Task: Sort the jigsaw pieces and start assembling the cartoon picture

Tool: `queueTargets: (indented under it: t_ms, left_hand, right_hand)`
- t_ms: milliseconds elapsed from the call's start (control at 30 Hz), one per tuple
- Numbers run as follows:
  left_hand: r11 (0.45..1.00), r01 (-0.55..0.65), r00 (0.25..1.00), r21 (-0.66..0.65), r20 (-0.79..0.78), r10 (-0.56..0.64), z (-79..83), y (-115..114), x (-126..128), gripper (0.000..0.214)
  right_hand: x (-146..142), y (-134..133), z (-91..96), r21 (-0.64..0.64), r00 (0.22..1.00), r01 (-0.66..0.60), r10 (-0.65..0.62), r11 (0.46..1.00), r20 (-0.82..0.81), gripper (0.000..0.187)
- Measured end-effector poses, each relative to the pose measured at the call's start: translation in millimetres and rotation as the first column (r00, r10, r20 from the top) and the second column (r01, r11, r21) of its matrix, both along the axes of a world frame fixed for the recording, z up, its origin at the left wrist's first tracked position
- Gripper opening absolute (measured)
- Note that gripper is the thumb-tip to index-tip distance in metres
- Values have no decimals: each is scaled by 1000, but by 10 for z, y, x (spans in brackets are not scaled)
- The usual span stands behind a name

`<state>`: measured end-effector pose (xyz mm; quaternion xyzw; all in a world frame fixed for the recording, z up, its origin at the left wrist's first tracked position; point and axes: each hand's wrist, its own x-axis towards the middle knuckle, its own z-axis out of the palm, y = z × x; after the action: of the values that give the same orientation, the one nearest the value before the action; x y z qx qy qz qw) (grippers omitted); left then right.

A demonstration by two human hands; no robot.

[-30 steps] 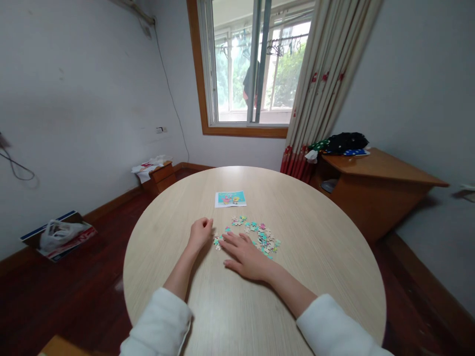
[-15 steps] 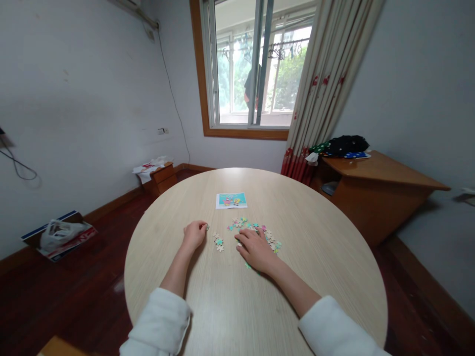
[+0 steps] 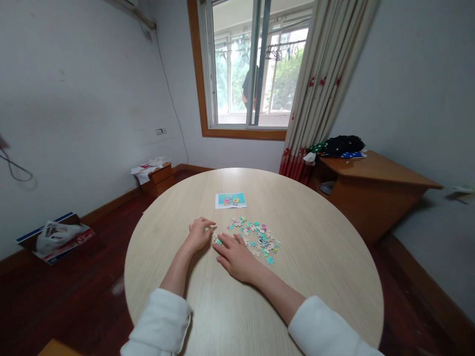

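My left hand (image 3: pixel 201 234) rests on the table with its fingers loosely apart, pointing right toward a small group of jigsaw puzzle pieces (image 3: pixel 218 242). No piece shows between those fingers. Flat and spread, my right hand (image 3: pixel 236 257) lies just right of the left one, its fingertips over the same small group and partly hiding it. A larger scatter of jigsaw puzzle pieces (image 3: pixel 264 237), some printed in teal, pink and yellow and some pale side up, lies behind and to the right of my right hand. Beyond them is a picture sheet (image 3: pixel 232 200) with cartoon figures.
The round wooden table (image 3: pixel 297 296) carries all of this. A brown desk (image 3: pixel 378 173) with a pile of clothes stands at the right. Left are a small cabinet (image 3: pixel 161 179) and a plastic bag (image 3: pixel 55 236) on the floor. A person is partly visible beyond the window (image 3: pixel 232 74).
My right hand has slid left from the larger scatter to the small group, uncovering several pieces. My left hand has moved slightly right and its pinched fingers have opened.
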<state>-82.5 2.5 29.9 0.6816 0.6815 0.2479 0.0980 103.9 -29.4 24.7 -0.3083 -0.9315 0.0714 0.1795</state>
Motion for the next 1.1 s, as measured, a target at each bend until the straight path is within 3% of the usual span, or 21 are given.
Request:
queueTargets:
  t_ms: [133,333,467,667,867,1100]
  left_hand:
    - [987,146,988,-69,-42,-149,44,-58,65,21]
    - [987,142,989,-81,-41,-145,74,-61,79,12]
    - [989,145,989,10,23,-145,34,-24,57,10]
    - [986,-89,980,143,189,61,10,53,-48,16]
    - [974,-223,950,33,231,210,83,17,-208,16]
    - [943,-325,933,-68,139,332,134,-27,-378,20]
  right_hand:
    - [10,-37,32,-25,1000,-16,17,1000,18,33]
    - [105,60,35,16,999,13,-12,1000,-45,23]
    - [137,138,-15,0,994,46,-45,999,-103,19]
    - [187,206,-54,-24,984,88,-91,996,-154,21]
    - [204,204,-62,-32,953,86,-91,996,-290,23]
    - [60,109,-58,-74,930,-46,16,996,-367,19]
